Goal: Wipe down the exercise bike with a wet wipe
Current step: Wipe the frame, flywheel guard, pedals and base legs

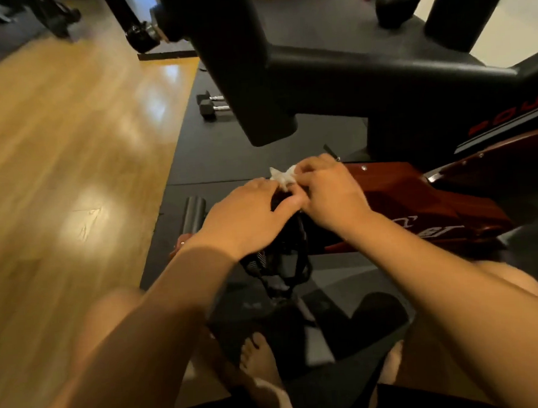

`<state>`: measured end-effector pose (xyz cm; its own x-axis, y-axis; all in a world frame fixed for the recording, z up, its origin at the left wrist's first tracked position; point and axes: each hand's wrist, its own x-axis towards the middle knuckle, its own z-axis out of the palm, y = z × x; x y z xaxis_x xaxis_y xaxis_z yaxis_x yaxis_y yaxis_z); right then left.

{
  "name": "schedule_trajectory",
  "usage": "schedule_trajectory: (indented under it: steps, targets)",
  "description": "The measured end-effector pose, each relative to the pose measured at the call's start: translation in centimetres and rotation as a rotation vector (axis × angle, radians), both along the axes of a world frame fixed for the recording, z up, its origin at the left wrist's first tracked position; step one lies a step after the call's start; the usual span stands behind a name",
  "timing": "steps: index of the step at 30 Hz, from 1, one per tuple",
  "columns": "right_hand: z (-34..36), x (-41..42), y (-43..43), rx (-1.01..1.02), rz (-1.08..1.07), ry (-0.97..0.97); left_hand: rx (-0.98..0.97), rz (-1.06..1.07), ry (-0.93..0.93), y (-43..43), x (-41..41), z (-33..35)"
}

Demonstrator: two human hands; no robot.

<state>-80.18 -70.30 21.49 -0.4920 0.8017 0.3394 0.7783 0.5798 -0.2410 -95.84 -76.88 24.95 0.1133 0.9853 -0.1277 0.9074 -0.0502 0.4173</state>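
Down over the dark-red exercise bike's [417,196] black strapped pedal [284,260], left hand [246,214] and right hand [329,194] meet. Both pinch a crumpled white wet wipe [282,176] — poking up between them.

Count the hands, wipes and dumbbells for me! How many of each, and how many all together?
Hands: 2, the left hand and the right hand
Wet wipe: 1
Dumbbells: 2
Total: 5
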Motion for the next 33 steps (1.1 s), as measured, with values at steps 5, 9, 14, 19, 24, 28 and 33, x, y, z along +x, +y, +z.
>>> schedule_trajectory:
  steps: [5, 9, 14, 19, 24, 28, 33]
  targets:
    - [0.6, 6.4, 1.3, 0.084, -0.436, 0.144, -0.184, 0.204, -0.291, -1.1, -3.8, -1.9]
    - [0.1, 4.6, -0.2, 0.044, -0.348, 0.163, -0.212, 0.302, -0.587, -1.2, -3.9, -3.2]
    - [1.9, 1.2, -0.8, -0.27, -0.097, 0.445, -0.198, 0.354, -0.734, -1.1, -3.1, -2.8]
    - [1.1, -0.6, -1.9, -0.608, 0.127, 0.266, -0.175, 0.372, -0.724, -0.3, -2.7, -2.9]
    - [1.6, 1.1, -0.4, -0.539, 0.008, 0.254, -0.194, 0.326, -0.865, -0.9, -3.1, -3.1]
    - [3.3, -4.4, -0.8, -0.492, 0.155, 0.378, -0.134, 0.281, -0.927, -1.2, -3.3, -3.5]
    - [2.1, -2.0, 0.7, -0.462, 0.039, 0.065, -0.164, 0.205, -0.897, -1.0, -3.5, -3.2]
